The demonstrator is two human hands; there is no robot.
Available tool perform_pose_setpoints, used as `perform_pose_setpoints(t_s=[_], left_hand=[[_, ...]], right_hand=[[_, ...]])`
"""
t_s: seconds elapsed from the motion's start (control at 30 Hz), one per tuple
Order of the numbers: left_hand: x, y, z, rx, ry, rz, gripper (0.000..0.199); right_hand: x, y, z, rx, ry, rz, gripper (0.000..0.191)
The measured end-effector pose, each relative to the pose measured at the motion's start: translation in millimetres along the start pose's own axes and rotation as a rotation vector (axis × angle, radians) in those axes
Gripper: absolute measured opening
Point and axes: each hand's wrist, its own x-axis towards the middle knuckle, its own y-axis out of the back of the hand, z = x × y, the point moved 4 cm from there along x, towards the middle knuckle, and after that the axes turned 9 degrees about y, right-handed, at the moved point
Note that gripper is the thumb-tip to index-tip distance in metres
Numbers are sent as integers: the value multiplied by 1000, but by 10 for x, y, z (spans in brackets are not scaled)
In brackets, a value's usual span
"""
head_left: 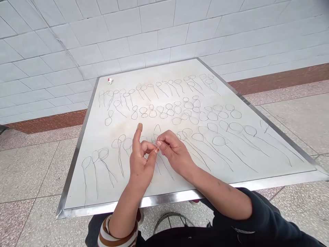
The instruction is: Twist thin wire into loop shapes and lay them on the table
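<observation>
My left hand (pixel 143 158) and my right hand (pixel 177 155) meet tip to tip over the near middle of the white table (pixel 144 188). Both pinch a thin dark wire (pixel 157 129), whose pointed loop rises above the fingertips. The spot where the fingers grip it is largely hidden. My left index finger points up, with a tan wrap (pixel 139 127) round its tip. Beneath and beside the hands lie wire loops with long tails, such as one wire loop (pixel 219 141) to the right and another wire loop (pixel 86 162) to the left.
Farther back are a row of figure-eight wires (pixel 151 112) and a row of tailed wire loops (pixel 177 82). A small white and red object (pixel 110 81) sits near the far left corner. Metal edging (pixel 169 198) borders the table, and a tiled wall (pixel 149 20) stands behind it.
</observation>
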Motion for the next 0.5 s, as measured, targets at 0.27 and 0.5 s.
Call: perform_pose_setpoints(t_s=[0.27, 0.5], left_hand=[[-67, -94, -1, 10, 29, -13, 75], [-92, -136, 9, -1, 44, -40, 71]], right_hand=[[56, 130, -25, 27, -7, 92, 19], [90, 257, -5, 96, -38, 190, 16]])
